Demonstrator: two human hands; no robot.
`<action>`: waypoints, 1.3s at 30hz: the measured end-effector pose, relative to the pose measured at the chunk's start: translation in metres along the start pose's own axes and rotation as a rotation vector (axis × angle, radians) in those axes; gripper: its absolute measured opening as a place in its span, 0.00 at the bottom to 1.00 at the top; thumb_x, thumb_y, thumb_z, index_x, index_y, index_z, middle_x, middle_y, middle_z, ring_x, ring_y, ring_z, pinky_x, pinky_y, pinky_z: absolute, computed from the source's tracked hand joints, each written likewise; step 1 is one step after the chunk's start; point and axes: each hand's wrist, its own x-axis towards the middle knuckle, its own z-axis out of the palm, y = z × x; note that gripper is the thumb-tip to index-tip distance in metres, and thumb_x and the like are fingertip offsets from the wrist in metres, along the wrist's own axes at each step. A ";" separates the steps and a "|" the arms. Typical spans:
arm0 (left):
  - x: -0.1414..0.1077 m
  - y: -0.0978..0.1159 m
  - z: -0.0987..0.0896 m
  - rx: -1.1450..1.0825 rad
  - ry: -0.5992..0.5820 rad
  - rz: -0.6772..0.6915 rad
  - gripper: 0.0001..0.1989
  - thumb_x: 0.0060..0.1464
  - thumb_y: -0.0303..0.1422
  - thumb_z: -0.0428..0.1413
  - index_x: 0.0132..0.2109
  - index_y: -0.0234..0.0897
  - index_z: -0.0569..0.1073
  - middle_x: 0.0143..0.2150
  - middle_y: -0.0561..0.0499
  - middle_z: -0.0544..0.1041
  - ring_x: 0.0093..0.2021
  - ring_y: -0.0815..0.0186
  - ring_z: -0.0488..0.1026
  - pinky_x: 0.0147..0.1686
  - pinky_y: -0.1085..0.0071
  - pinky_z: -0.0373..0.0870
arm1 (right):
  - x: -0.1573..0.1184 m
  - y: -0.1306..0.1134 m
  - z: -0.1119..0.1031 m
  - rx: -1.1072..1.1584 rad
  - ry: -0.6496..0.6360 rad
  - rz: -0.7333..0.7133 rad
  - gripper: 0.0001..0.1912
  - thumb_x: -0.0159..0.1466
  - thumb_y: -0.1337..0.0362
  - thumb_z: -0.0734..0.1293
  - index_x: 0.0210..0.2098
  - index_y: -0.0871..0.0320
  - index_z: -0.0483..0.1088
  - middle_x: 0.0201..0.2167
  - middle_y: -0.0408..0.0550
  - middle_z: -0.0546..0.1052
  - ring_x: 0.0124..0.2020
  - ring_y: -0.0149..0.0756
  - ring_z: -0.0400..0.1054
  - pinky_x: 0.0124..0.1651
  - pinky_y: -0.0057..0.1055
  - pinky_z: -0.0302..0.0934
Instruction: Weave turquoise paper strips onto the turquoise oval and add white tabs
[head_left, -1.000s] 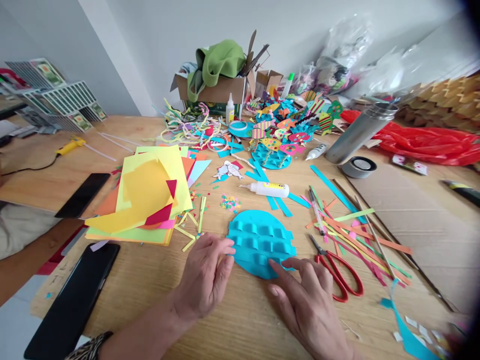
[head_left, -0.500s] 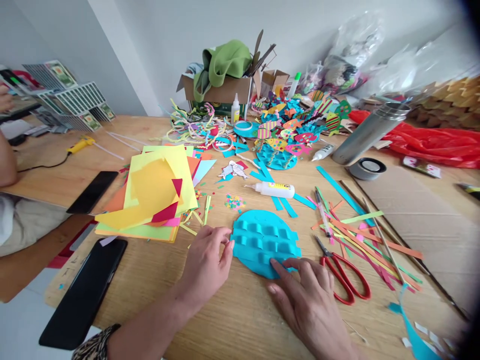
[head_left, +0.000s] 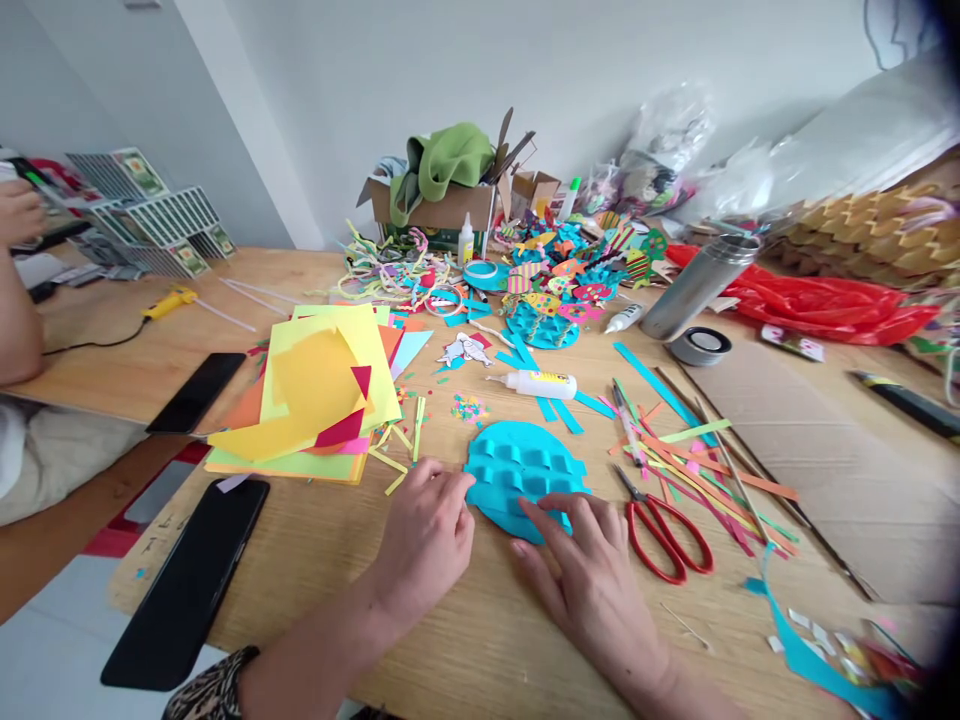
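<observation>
A wooden worktop (head_left: pixel 315 640) stands before a pale wall (head_left: pixel 337 80). On it, the blue paper disc (head_left: pixel 525 468) with raised loops lies between the hands: the left hand (head_left: pixel 431 525), fingers curled together, meets its left edge; the right hand (head_left: pixel 589 560), loosely open, presses its near side with a fingertip. The glue bottle (head_left: pixel 541 384) beyond has a yellow label, its print too small to read.

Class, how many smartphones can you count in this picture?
2. The nearer smartphone lies front-left of the paper stack; the farther smartphone lies left of it. More may be hidden.
</observation>
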 end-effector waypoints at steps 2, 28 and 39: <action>-0.004 0.000 -0.001 0.037 -0.022 0.021 0.16 0.51 0.17 0.49 0.44 0.36 0.71 0.38 0.47 0.75 0.44 0.57 0.67 0.45 0.57 0.71 | 0.003 -0.005 0.005 -0.011 0.019 -0.006 0.15 0.66 0.61 0.63 0.49 0.60 0.72 0.41 0.55 0.72 0.42 0.46 0.61 0.42 0.43 0.58; -0.011 0.000 0.006 0.089 -0.144 0.041 0.22 0.49 0.18 0.49 0.51 0.36 0.73 0.40 0.46 0.70 0.43 0.57 0.65 0.50 0.50 0.69 | -0.001 -0.004 0.018 -0.044 -0.011 0.005 0.15 0.66 0.58 0.63 0.46 0.60 0.74 0.40 0.55 0.74 0.42 0.48 0.62 0.42 0.44 0.57; -0.010 0.001 0.006 0.040 -0.162 0.031 0.24 0.48 0.17 0.49 0.51 0.37 0.72 0.39 0.47 0.69 0.43 0.57 0.64 0.47 0.52 0.70 | -0.001 -0.003 0.018 -0.036 -0.031 0.007 0.15 0.66 0.58 0.63 0.46 0.59 0.74 0.39 0.54 0.74 0.42 0.47 0.61 0.42 0.43 0.56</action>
